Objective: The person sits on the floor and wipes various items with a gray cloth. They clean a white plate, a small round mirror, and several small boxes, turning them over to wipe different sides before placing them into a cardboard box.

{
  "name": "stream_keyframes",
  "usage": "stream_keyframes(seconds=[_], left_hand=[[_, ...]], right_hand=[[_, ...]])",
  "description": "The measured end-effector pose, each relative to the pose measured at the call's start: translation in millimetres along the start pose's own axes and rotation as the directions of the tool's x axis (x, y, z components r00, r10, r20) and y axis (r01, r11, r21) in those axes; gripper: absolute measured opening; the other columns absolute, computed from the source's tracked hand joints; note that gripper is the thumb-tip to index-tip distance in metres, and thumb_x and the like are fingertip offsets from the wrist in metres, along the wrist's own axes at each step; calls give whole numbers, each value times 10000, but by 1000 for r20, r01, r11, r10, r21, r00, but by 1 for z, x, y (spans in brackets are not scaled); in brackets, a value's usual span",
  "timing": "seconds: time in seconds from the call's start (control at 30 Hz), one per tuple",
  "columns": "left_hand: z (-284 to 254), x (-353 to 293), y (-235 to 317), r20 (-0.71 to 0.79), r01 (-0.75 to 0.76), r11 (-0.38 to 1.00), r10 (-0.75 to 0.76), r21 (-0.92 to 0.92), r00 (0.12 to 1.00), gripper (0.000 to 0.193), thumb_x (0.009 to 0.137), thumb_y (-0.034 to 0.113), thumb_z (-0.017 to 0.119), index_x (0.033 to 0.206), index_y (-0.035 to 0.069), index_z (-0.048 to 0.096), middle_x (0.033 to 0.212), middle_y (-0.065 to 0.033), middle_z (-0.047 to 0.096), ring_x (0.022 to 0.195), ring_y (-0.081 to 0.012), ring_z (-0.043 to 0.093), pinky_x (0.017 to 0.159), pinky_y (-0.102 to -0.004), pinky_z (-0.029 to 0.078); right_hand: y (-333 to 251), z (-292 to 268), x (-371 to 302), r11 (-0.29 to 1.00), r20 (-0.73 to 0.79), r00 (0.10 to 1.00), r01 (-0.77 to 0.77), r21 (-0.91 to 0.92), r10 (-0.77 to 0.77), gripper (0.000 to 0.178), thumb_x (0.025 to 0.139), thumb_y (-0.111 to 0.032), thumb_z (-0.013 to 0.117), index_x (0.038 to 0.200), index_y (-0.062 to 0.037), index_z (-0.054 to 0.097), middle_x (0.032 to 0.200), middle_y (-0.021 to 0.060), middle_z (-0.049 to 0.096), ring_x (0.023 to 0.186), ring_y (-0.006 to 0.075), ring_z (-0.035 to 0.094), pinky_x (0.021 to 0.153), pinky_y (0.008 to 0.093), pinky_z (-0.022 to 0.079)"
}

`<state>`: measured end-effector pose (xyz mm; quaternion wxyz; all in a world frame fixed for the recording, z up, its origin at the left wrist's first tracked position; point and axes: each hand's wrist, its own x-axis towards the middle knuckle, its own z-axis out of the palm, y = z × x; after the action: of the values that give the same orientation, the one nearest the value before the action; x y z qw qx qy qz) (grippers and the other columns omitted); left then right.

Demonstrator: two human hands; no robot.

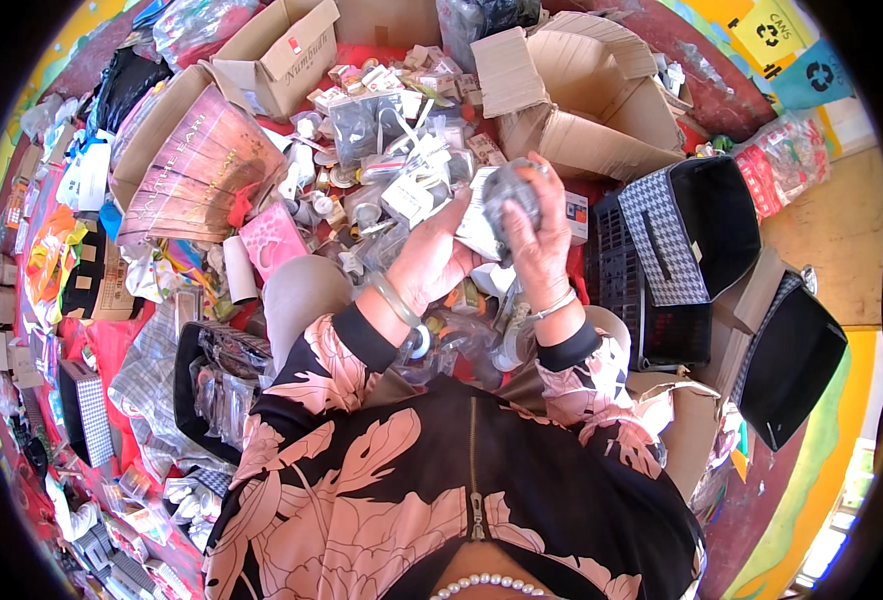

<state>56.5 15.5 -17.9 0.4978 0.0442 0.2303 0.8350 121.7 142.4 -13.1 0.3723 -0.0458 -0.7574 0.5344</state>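
Observation:
My right hand (544, 238) is wrapped round a crumpled grey bundle (512, 196), which looks like plastic or cloth; its exact kind is unclear. Just left of it, my left hand (434, 252) grips a small white printed box (477, 222), partly covered by the bundle. Both hands are held up close together over a heap of small mixed packaging and discarded items. Below them lie clear plastic pieces (462, 335). A white carton (409, 198) rests in the heap beyond my left hand.
An opened cardboard box (602, 100) stands beyond my right hand, another box (280, 62) at far left. Houndstooth-patterned black bins (670, 235) and a black crate (662, 325) are on the right. At left are a pink printed carton (197, 170) and a black tray (190, 395).

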Motion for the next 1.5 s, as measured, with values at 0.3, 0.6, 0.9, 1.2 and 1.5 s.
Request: stream_keyframes(seconds=[0.3, 0.6, 0.9, 1.2, 1.5], left_hand=[[-11, 5, -6, -33, -227, 901, 257, 370, 966, 506, 975, 366, 409, 1404, 113, 322, 1245, -74, 525, 1076, -168, 557, 864, -339, 491], [-12, -1, -7, 21, -201, 947, 202, 252, 979, 511, 988, 357, 340, 1411, 72, 312, 1319, -81, 459, 1166, -201, 490, 949, -363, 432], [-10, 0, -12, 238, -345, 708, 251, 616, 938, 617, 900, 143, 570, 1421, 13, 265, 1316, -108, 435, 1195, -175, 423, 982, -291, 362], [-12, -2, 7, 191, -229, 973, 221, 19, 956, 357, 904, 185, 569, 1198, -3, 495, 1160, -96, 560, 1060, -207, 557, 939, -359, 442], [-4, 2, -7, -67, -132, 991, 132, 11, 989, 380, 980, 326, 402, 1185, 19, 495, 1110, -99, 589, 1014, -221, 589, 901, -378, 467]], right_hand=[[7, -42, 24, 621, -11, 917, -260, 740, 398, 463, 970, -354, 403, 1258, 5, 452, 1226, 137, 534, 1058, 258, 557, 914, 372, 457], [-21, -7, 4, 941, 287, 958, 79, -330, 20, 513, 697, -139, 747, 1182, -129, 579, 1389, 172, 332, 1240, 355, 401, 1012, 406, 359], [12, -15, 8, 965, -185, 982, -76, -250, 30, 294, 856, -139, 618, 1138, -90, 551, 996, 93, 611, 886, 177, 585, 785, 302, 482], [-7, -54, 21, 644, 197, 968, -253, 722, 159, 616, 870, -473, 531, 1318, -66, 414, 1368, 182, 410, 1230, 324, 433, 1015, 449, 363], [-19, -15, 0, 952, 224, 953, -246, 183, 203, 445, 817, -207, 700, 1196, -46, 534, 1150, 96, 573, 1059, 181, 541, 900, 301, 438]])
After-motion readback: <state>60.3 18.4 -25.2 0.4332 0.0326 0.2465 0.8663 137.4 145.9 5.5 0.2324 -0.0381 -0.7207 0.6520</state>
